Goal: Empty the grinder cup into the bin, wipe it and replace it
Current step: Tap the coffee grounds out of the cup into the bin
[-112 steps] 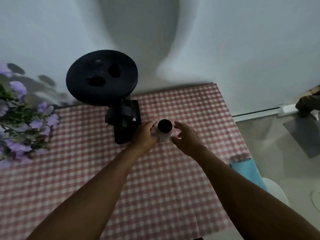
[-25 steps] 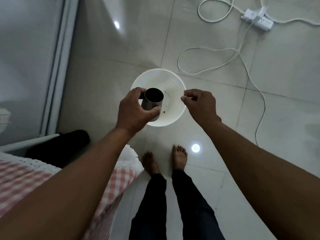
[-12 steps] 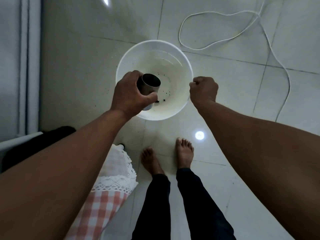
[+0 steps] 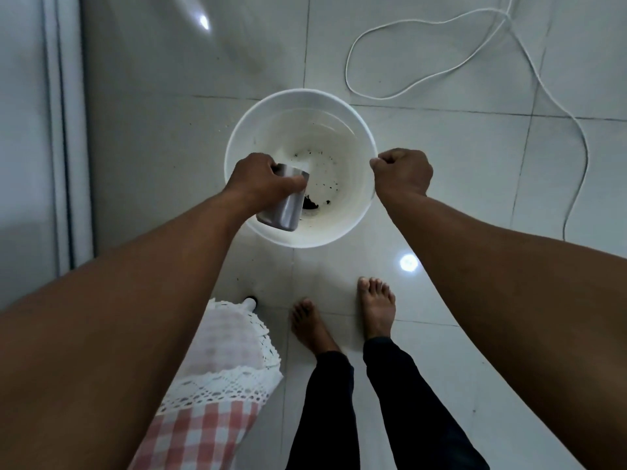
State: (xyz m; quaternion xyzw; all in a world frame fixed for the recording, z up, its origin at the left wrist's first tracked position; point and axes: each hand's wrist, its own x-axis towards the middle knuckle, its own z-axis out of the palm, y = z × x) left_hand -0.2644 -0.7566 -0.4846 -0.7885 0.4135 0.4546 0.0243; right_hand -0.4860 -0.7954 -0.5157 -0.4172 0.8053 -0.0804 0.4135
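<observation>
My left hand (image 4: 259, 183) grips the metal grinder cup (image 4: 285, 208), tipped over with its mouth pointing down and away into the white bin (image 4: 364, 130) on the floor. Dark grounds (image 4: 310, 203) lie in a small heap on the bin's bottom just past the cup's mouth, with specks scattered around. My right hand (image 4: 402, 171) is a closed fist at the bin's right rim; whether it pinches the rim I cannot tell.
A white cable (image 4: 441, 67) loops across the tiled floor behind and right of the bin. The checked tablecloth's lace corner (image 4: 230, 368) hangs at lower left. My bare feet (image 4: 342, 317) stand just short of the bin. A wall or door frame (image 4: 64, 130) runs along the left.
The cup has tipped from upright to mouth-down over the bin, and a heap of grounds now lies inside. Earlier it was lifted from the table beside the grinder.
</observation>
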